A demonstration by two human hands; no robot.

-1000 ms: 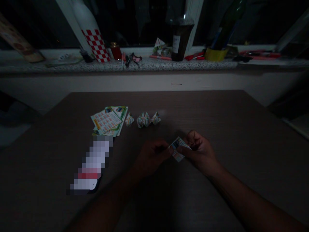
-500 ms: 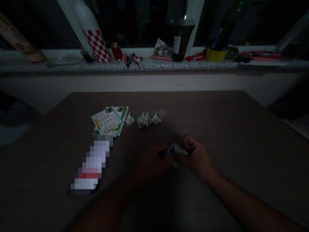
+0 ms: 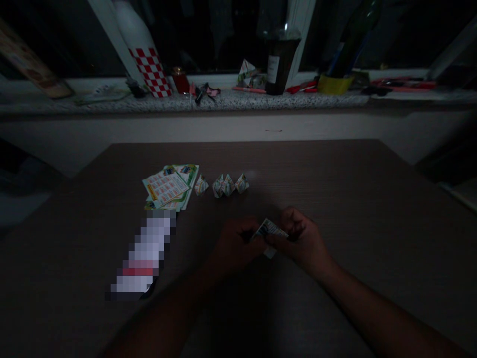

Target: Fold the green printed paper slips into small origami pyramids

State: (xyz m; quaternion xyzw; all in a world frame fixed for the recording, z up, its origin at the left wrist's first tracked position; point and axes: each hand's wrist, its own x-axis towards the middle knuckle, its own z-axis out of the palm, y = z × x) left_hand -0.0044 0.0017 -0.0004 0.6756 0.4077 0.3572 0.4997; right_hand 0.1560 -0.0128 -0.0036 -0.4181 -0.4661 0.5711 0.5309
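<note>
A small folded square of printed paper (image 3: 273, 229) is pinched between my two hands above the table. My left hand (image 3: 238, 243) grips its left corner, thumb on top. From the other side my right hand (image 3: 305, 241) holds it, with the thumb pressed across its face and the other fingers curled behind. Beyond my hands stands a row of small folded paper pieces (image 3: 228, 185), pointed and printed alike. Left of that row lies a loose stack of printed paper sheets (image 3: 167, 188). Dim light hides the undersides of my fingers.
A phone (image 3: 143, 256) with a blurred-out screen lies left of my hands on the wooden table (image 3: 335, 174). Along the granite windowsill (image 3: 238, 102) stand a red-and-white checkered bottle (image 3: 152, 69), a dark plastic cup (image 3: 278, 67), a green bottle (image 3: 350, 40) and pens.
My hands have lowered slightly toward me and shifted a little left. The paper between them has tilted, bent about the thumbs, then flattened somewhat again. Things on the table stay put.
</note>
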